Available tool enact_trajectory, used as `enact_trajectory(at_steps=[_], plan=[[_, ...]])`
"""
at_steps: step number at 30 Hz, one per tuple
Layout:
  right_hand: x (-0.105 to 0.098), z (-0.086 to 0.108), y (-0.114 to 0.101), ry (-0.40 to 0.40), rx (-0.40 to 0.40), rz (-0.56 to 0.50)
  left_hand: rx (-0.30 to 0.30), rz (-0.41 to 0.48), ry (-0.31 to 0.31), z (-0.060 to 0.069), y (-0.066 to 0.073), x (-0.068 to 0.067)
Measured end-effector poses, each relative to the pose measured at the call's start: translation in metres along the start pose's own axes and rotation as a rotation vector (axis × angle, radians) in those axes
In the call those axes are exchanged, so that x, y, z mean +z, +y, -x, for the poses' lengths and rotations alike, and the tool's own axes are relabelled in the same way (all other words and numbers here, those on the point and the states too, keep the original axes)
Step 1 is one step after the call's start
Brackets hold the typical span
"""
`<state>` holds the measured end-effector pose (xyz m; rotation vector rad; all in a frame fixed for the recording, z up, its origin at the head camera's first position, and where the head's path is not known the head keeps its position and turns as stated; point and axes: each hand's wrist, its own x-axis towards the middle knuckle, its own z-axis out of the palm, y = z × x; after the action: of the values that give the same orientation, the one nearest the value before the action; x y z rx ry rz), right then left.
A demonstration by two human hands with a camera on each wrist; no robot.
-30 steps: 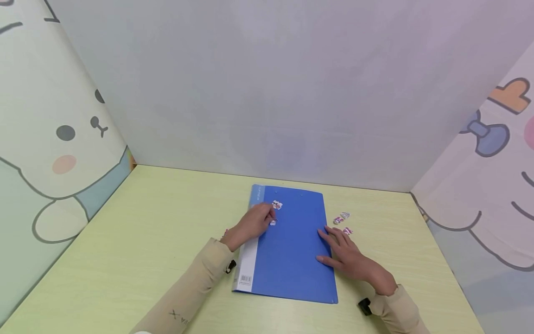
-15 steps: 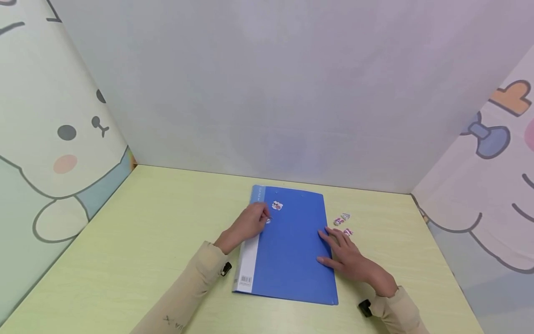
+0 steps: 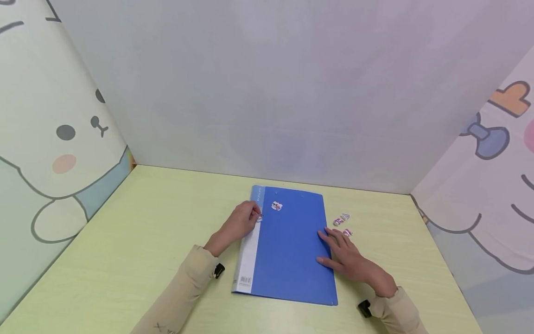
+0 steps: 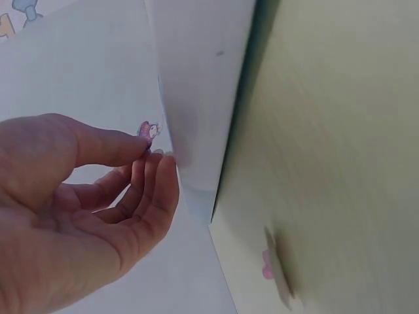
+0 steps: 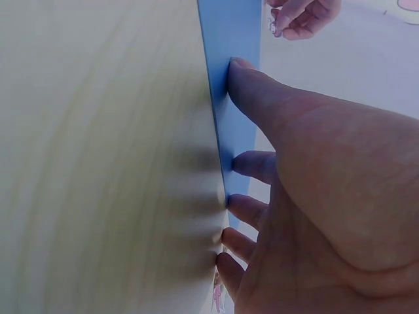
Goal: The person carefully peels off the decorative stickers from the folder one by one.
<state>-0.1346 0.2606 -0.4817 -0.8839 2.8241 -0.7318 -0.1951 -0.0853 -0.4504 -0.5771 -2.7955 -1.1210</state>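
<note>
A blue clip file folder (image 3: 292, 250) lies on the table, with a white label strip (image 3: 249, 260) down its left side. My left hand (image 3: 242, 220) is over the folder's left edge. Between its thumb and fingers it pinches a small cartoon sticker (image 4: 149, 131); the other fingers are curled. Another sticker (image 3: 276, 205) is on the upper part of the blue cover. On the folder's right edge rests my right hand (image 3: 346, 257), fingers spread, the thumb touching the cover in the right wrist view.
Several small stickers (image 3: 343, 221) lie on the table right of the folder. A thin, blurred flat piece with pink on it (image 4: 278, 268) shows in the left wrist view. Cartoon-printed cloth (image 3: 62, 139) and a pale back wall (image 3: 267, 93) border the table (image 3: 167, 222).
My left hand has moved left with the sticker, from over the blue cover to the label strip. The right hand has stayed in place on the folder.
</note>
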Motion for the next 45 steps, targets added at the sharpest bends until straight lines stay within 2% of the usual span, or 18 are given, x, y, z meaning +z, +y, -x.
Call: enact_trajectory(at_steps=[4, 10, 18, 26, 30, 34, 45], plan=[[-0.003, 0.001, -0.003, 0.003, -0.004, 0.003, -0.010, 0.003, 0.005, 0.003, -0.007, -0.004], [0.000, 0.001, -0.002, 0.030, -0.029, -0.006, -0.061, 0.026, 0.014, 0.006, -0.015, -0.009], [-0.001, 0.001, -0.003, 0.011, -0.015, -0.015, -0.055, 0.035, 0.046, 0.012, -0.024, -0.016], [0.005, 0.000, 0.004, 0.035, -0.040, 0.003, -0.114, 0.046, 0.020, 0.018, -0.030, -0.022], [-0.001, 0.000, -0.002, 0.015, -0.010, -0.036, -0.124, 0.055, 0.012, 0.020, -0.032, -0.026], [-0.005, 0.000, -0.007, -0.017, 0.016, -0.011, -0.126, 0.037, 0.006, 0.023, -0.037, -0.029], [-0.005, 0.001, -0.006, -0.012, 0.003, 0.001, -0.156, 0.004, -0.028, 0.029, -0.047, -0.037]])
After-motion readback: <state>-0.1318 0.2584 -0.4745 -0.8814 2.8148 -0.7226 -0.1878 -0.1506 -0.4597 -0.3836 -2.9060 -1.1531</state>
